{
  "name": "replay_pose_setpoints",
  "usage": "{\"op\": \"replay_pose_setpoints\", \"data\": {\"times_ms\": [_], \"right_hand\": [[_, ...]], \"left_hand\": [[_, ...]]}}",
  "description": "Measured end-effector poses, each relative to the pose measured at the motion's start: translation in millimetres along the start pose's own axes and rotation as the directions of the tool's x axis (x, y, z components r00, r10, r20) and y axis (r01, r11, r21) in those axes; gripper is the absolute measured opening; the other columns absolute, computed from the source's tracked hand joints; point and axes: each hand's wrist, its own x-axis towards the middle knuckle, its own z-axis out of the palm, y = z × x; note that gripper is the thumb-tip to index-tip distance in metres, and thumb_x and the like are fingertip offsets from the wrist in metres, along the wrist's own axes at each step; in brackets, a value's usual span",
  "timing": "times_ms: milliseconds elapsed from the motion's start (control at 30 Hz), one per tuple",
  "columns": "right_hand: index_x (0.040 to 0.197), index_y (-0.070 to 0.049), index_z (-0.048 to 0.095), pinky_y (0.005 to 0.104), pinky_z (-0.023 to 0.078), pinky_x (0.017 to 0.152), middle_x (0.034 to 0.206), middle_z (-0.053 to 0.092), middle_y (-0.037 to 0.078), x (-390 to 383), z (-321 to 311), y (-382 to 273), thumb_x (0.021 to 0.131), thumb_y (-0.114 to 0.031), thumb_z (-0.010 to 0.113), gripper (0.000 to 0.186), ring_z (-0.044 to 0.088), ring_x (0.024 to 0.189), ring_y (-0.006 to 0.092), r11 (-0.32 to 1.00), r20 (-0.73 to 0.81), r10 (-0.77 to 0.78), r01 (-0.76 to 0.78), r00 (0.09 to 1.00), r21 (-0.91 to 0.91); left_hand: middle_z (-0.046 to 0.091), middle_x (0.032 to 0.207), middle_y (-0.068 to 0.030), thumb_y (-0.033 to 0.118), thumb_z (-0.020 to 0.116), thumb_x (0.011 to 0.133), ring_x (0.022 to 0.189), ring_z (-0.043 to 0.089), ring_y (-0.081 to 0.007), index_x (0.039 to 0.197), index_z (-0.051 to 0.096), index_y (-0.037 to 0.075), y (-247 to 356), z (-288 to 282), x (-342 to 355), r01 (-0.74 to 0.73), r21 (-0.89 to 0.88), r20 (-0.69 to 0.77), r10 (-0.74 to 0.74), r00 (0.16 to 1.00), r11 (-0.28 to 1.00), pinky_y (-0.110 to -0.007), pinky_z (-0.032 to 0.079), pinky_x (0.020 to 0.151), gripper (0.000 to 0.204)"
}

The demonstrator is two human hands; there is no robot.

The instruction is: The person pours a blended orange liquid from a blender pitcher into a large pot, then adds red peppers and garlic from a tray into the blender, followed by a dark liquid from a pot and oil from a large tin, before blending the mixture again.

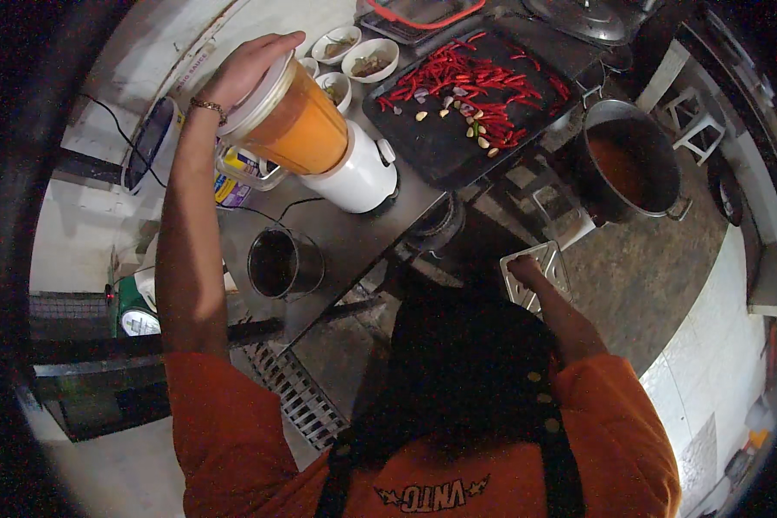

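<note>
A white blender base (351, 183) stands on the dark counter, its tilted-looking clear jug (298, 125) full of orange liquid. My left hand (246, 73) lies over the pale lid (259, 86), fingers stretched out flat across it. Down on the right, my right hand (524, 269) is closed like a fist, over a pale rectangular frame (551, 257) whose kind is unclear. Whatever those fingers may grip is hidden. Behind the blender, a black tray (406, 134) holds long red chillies (457, 78) and several garlic and shallot pieces (447, 104).
White bowls (370, 60) with ingredients stand behind the jug. A dark metal pot (285, 263) sits at the counter's near edge. To the right is a large pot (634, 168) of reddish-brown liquid, with a white stool (693, 125) beyond. A green scale (138, 315) is at left.
</note>
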Motion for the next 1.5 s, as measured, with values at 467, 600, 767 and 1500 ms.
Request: {"op": "replay_pose_setpoints", "data": {"times_ms": [467, 600, 767, 1500], "right_hand": [[0.1, 0.0, 0.06, 0.0406, 0.053, 0.049, 0.082, 0.063, 0.017, -18.3, -26.8, -32.5, 0.076, -0.034, 0.052, 0.043, 0.063, 0.06, 0.0292, 0.94, 0.089, 0.072, -0.098, 0.993, 0.326], [0.098, -0.001, 0.061, 0.041, 0.052, 0.049, 0.08, 0.063, 0.017, -20.3, -31.5, -37.7, 0.075, -0.033, 0.052, 0.04, 0.063, 0.06, 0.0289, 0.929, 0.12, 0.152, -0.183, 0.981, 0.322], [0.094, -0.002, 0.061, 0.0399, 0.05, 0.046, 0.076, 0.062, 0.016, -26.5, -37.5, -45.8, 0.074, -0.032, 0.052, 0.038, 0.061, 0.055, 0.0277, 0.831, 0.176, 0.315, -0.36, 0.933, 0.424], [0.093, -0.002, 0.061, 0.0399, 0.051, 0.049, 0.073, 0.062, 0.015, -19.1, -22.3, -29.6, 0.072, -0.036, 0.053, 0.041, 0.062, 0.056, 0.0279, 0.904, 0.044, 0.132, -0.139, 0.99, 0.405]], "left_hand": [[0.06, 0.089, -0.0001, 0.042, 0.056, 0.086, 0.078, 0.054, -0.0073, 0.105, 0.062, 0.004, -8.8, 1.1, -4.9, -0.036, -0.086, -0.069, 0.03, 0.997, 0.996, -0.022, 0.043, 0.073, 0.042], [0.06, 0.094, -0.0011, 0.042, 0.056, 0.086, 0.082, 0.055, -0.008, 0.109, 0.06, 0.004, -11.5, 0.3, -2.1, -0.075, -0.073, -0.055, 0.072, 0.996, 0.994, -0.022, 0.043, 0.076, 0.045], [0.06, 0.097, -0.0023, 0.043, 0.055, 0.086, 0.085, 0.055, -0.0087, 0.111, 0.06, 0.003, -13.1, -1.3, -3.6, -0.066, -0.059, -0.038, 0.064, 0.997, 0.996, -0.023, 0.043, 0.078, 0.047], [0.056, 0.119, -0.0062, 0.038, 0.046, 0.09, 0.11, 0.05, -0.0147, 0.118, 0.056, 0.002, -5.2, -0.9, -6.6, 0.005, -0.026, -0.008, -0.005, 1.0, 1.0, -0.026, 0.033, 0.098, 0.047]]}}
